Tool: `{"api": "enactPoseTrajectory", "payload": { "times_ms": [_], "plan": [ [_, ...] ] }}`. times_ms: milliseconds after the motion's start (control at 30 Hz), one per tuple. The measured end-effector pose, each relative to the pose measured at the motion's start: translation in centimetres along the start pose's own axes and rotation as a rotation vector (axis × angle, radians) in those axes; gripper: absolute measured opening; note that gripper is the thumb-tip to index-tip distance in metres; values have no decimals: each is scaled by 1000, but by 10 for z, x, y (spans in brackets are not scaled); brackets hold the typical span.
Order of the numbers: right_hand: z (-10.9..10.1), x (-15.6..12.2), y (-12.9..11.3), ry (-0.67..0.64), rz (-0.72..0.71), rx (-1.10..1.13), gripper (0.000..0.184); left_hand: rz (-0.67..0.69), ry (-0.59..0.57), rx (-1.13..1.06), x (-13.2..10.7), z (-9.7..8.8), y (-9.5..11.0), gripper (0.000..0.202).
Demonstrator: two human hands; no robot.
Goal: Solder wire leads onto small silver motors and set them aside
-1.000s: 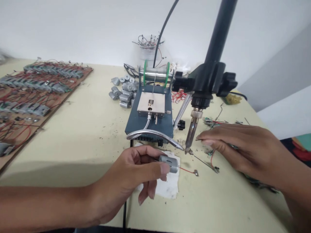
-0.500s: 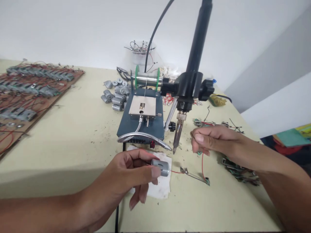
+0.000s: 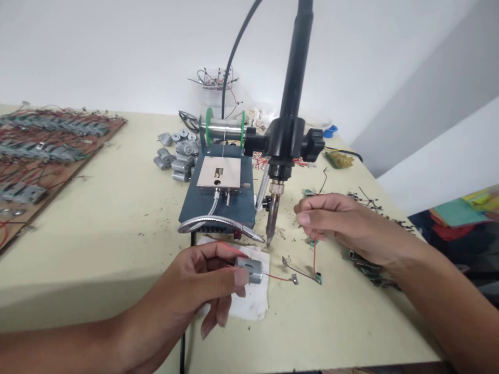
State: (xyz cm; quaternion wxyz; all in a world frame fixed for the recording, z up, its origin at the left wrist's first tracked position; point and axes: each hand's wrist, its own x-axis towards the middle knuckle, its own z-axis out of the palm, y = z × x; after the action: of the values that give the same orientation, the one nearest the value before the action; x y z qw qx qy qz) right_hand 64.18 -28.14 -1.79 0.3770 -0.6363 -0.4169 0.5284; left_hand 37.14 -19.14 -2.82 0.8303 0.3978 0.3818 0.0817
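While the left hand (image 3: 187,293) grips a DC motor (image 3: 249,270), right hand (image 3: 335,218) pinched, hold unclear

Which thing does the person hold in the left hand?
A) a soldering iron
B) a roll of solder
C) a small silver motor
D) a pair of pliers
C. The left hand pinches the small silver motor between its fingers, and a red wire runs from it.

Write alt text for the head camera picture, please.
A person's left hand holds a small silver electric motor with a red wire above a white paper scrap, while the right hand hangs near loose wires beside a soldering iron held in a black stand.
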Motion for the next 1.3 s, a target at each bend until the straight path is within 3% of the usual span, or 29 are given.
{"api": "enactPoseTrajectory", "payload": {
  "times_ms": [167,333,533,800,1000,1300],
  "plan": [
    [1,-2,1,1,-22,-25,34,-11,-12,0,-2,-1,0,26],
    [-1,-21,-13,-183,-79,-134,28,7,-37,12,-1,0,2,22],
    [5,-35,-22,-271,-69,-225,15,15,-58,6,2,-1,5,22],
    [30,-19,-7,-160,-213,-178,6,35,-62,-49,3,-2,4,18],
    [35,-12,-2,-113,-315,-162,5,11,-70,-46,2,-2,7,16],
    [35,-14,-2,-171,-177,-83,8,15,-97,-8,2,-5,5,28]
  ]
}}
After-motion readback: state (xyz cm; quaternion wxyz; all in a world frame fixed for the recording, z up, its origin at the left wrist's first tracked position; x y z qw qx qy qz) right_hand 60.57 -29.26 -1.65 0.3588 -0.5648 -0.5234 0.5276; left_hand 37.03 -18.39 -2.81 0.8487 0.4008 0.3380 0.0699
